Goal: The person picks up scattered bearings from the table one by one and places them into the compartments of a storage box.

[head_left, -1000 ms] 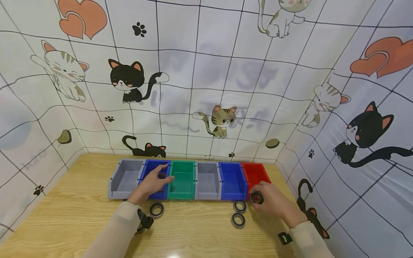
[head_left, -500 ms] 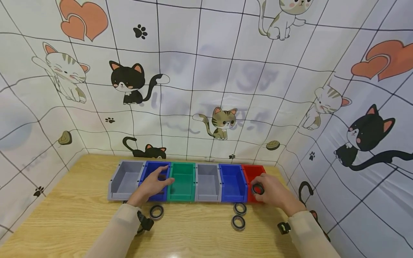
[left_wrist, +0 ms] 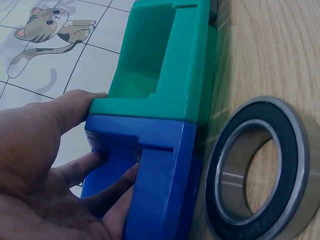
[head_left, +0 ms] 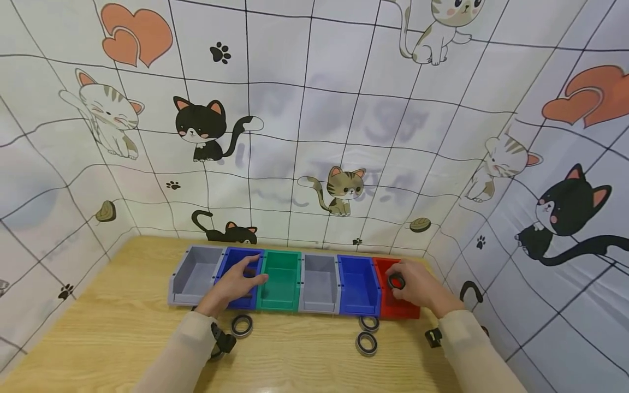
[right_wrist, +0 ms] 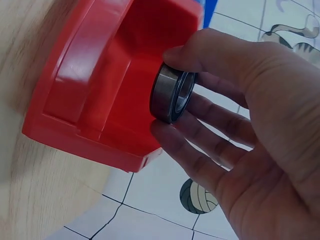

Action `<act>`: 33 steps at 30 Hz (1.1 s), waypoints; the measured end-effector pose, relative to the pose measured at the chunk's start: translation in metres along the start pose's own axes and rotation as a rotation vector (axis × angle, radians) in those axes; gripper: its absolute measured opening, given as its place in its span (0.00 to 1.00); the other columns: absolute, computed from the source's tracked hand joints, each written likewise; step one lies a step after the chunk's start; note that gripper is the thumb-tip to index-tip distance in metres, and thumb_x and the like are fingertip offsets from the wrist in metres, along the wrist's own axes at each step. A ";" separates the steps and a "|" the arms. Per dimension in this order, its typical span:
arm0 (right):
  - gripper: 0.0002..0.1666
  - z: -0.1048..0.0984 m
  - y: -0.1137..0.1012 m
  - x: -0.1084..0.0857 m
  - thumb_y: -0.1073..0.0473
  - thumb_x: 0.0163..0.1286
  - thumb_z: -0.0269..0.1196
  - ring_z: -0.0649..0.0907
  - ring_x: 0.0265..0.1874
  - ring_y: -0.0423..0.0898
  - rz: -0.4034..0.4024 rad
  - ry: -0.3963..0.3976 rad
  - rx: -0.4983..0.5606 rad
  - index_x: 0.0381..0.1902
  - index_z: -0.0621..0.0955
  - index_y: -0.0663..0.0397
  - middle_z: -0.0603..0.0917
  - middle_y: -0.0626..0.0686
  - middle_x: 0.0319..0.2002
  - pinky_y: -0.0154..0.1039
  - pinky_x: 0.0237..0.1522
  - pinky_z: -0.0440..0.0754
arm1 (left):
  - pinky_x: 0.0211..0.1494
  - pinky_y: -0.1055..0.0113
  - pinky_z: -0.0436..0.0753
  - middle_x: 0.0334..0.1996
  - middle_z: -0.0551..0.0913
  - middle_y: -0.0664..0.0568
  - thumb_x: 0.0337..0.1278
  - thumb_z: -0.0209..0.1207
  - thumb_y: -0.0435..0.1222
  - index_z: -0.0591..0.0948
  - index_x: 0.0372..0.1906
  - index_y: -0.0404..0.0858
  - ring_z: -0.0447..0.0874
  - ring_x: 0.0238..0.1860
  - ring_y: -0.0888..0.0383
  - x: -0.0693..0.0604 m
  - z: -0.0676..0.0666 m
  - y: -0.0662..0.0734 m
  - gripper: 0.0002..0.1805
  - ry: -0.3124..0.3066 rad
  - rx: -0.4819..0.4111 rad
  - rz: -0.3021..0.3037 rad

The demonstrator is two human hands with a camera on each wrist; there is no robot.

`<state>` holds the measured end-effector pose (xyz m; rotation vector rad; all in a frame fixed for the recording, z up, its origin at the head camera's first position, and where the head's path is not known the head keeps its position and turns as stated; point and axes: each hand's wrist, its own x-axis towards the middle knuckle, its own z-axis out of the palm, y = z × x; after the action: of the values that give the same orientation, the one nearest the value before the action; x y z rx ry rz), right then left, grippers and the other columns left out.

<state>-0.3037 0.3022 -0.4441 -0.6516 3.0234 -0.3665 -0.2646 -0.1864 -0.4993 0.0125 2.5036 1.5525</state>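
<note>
My right hand [head_left: 417, 284] pinches a ball bearing [right_wrist: 164, 95] between thumb and fingertips, tilted on edge over the red bin [head_left: 400, 311]. My left hand [head_left: 233, 285] reaches over the left blue bin [left_wrist: 162, 170]. Its fingers extend down into that bin, and the thumb lies at the edge of the green bin [left_wrist: 145, 107]; no held object shows there. On the table in front of the left blue bin lies another bearing [left_wrist: 287, 130]. Two more bearings, the nearer bearing [head_left: 359, 344] and one at the bin's front edge, lie before the right blue bin [head_left: 360, 284].
The bins stand side by side in one row, with a grey bin [head_left: 196, 273] at the left end and a second grey bin [head_left: 320, 279] near the middle. A further bearing is partly hidden under my left wrist. A cat-print sheet [head_left: 295, 109] hangs behind the wooden table [head_left: 295, 360].
My right hand has carried the bearing from the red bin's front edge to above its inside. My left hand has stayed at the blue bin. The head view has shifted slightly.
</note>
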 end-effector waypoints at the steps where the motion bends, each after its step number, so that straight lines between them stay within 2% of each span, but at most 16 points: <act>1: 0.24 0.000 0.001 0.002 0.67 0.62 0.85 0.87 0.47 0.51 0.010 -0.010 -0.003 0.56 0.93 0.61 0.93 0.58 0.53 0.51 0.51 0.98 | 0.64 0.43 0.96 0.79 0.75 0.24 0.86 0.69 0.46 0.61 0.96 0.42 0.93 0.64 0.36 0.000 0.000 0.000 0.46 0.002 -0.001 0.001; 7: 0.25 0.006 0.004 0.014 0.69 0.63 0.85 0.85 0.45 0.50 0.026 -0.063 -0.031 0.58 0.93 0.61 0.92 0.58 0.53 0.49 0.49 0.96 | 0.64 0.43 0.96 0.80 0.75 0.24 0.85 0.71 0.47 0.61 0.96 0.43 0.93 0.65 0.36 0.000 0.001 -0.003 0.47 0.003 -0.020 0.000; 14: 0.24 0.019 0.009 0.024 0.70 0.64 0.86 0.86 0.49 0.49 0.000 -0.114 -0.083 0.57 0.92 0.62 0.92 0.55 0.51 0.56 0.62 0.94 | 0.66 0.42 0.96 0.81 0.75 0.25 0.86 0.70 0.49 0.60 0.96 0.44 0.93 0.66 0.34 0.000 0.000 -0.004 0.47 0.008 -0.008 -0.012; 18: 0.21 0.025 0.014 0.029 0.70 0.64 0.86 0.83 0.45 0.48 -0.029 -0.129 -0.105 0.53 0.92 0.61 0.89 0.52 0.45 0.54 0.59 0.94 | 0.66 0.42 0.96 0.81 0.75 0.25 0.86 0.70 0.48 0.60 0.96 0.43 0.92 0.66 0.33 0.000 0.001 -0.002 0.47 0.012 -0.004 -0.015; 25: 0.15 0.037 0.024 0.036 0.72 0.62 0.86 0.79 0.36 0.44 -0.057 -0.128 -0.141 0.40 0.90 0.57 0.84 0.48 0.34 0.44 0.44 0.89 | 0.66 0.42 0.96 0.81 0.76 0.27 0.86 0.70 0.48 0.61 0.96 0.46 0.92 0.66 0.35 -0.001 0.005 0.000 0.47 0.003 -0.030 -0.014; 29: 0.16 0.039 0.023 0.037 0.75 0.62 0.82 0.76 0.33 0.44 -0.066 -0.121 -0.142 0.33 0.86 0.54 0.81 0.48 0.31 0.40 0.39 0.82 | 0.67 0.41 0.95 0.81 0.75 0.27 0.86 0.70 0.48 0.60 0.96 0.45 0.92 0.67 0.34 -0.002 0.005 -0.001 0.47 0.000 -0.030 -0.007; 33: 0.17 0.039 0.019 0.037 0.74 0.62 0.82 0.76 0.34 0.44 -0.085 -0.103 -0.138 0.34 0.85 0.53 0.81 0.48 0.31 0.40 0.40 0.81 | 0.67 0.42 0.95 0.81 0.76 0.27 0.86 0.70 0.49 0.61 0.96 0.46 0.92 0.67 0.34 -0.004 0.003 -0.003 0.47 0.015 -0.025 -0.024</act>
<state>-0.3423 0.2952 -0.4860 -0.7843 2.9488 -0.1220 -0.2600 -0.1857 -0.5030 -0.0330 2.4858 1.5795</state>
